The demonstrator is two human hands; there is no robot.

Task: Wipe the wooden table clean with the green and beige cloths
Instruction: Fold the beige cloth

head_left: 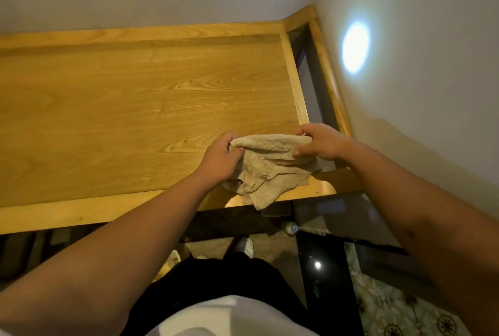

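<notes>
Closest to the camera, the person's two bare arms reach forward over dark trousers and a white top. Below them is the floor, with a patterned part on the right and a small white bottle (pixel 289 227) under the worktop's edge.

Next come the hands. The left hand (pixel 220 159) curls its fingers around the left end of the beige cloth (pixel 270 165). The right hand (pixel 321 144) pinches the right end. Both hands are closed on the cloth, and neither one is open. The top edge of the cloth runs straight from one hand to the other, left to right. The rest of it hangs down in loose folds. Its lowest corner droops over the front rim of the worktop (pixel 135 109).

The cloth sits at the near right corner of the worktop. Almost all the bare wood lies to the left and farther away from the hands. So the wiping will likely need to go that way. The left hand is nearer to that big stretch of wood.

No green cloth shows anywhere.

Farthest off, a raised wooden rim runs along the back and right side. Behind it are pale walls, with a bright spot of light (pixel 355 49) on the right wall.
</notes>
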